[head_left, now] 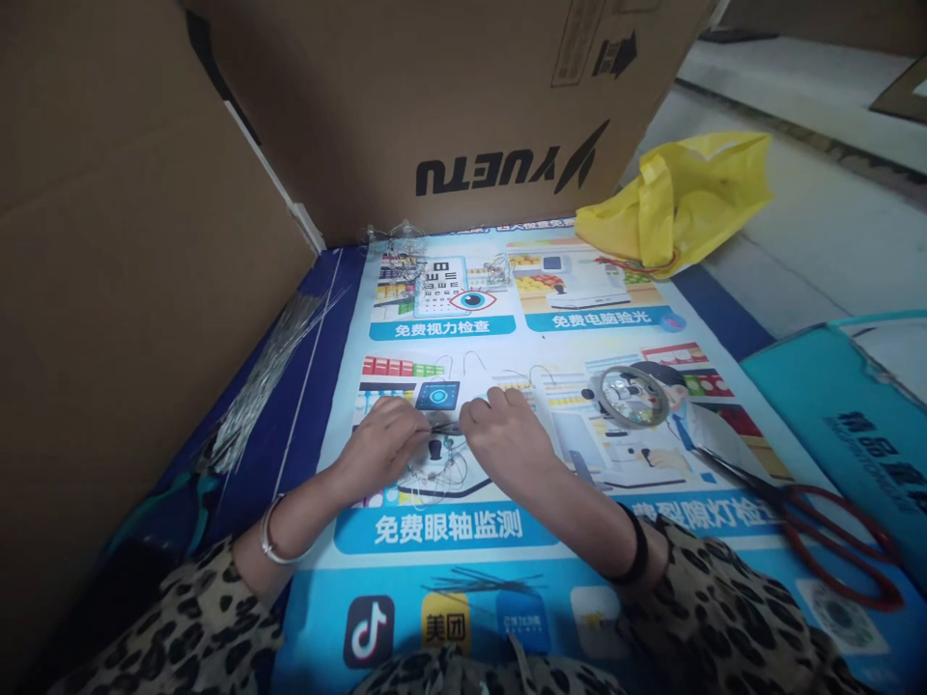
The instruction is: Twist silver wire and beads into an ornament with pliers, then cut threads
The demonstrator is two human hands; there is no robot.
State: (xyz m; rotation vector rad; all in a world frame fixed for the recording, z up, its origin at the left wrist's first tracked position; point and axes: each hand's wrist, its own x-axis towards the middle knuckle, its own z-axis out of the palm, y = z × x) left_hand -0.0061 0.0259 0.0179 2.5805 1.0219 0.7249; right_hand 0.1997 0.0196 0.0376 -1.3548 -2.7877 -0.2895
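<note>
My left hand [382, 446] and my right hand [510, 434] are close together over the printed poster, both with fingers pinched. Between them runs a thin wire [444, 428], and each hand grips an end of it. Just below lies a loose tangle of clear wire with small beads [438, 475], partly hidden by my left hand. Bent wire pieces [474, 361] lie just beyond my fingers. To the right is a round dish of small beads [630, 398]. Several short dark wires [479, 581] lie nearer my body.
Red-handled scissors [832, 541] lie at right beside a teal box [855, 415]. At left are a bundle of straight wires [271, 372] and teal-handled pliers [199, 497]. Beaded wire clusters [403, 249] lie before a large cardboard box [377, 116]. A yellow bag [685, 203] sits back right.
</note>
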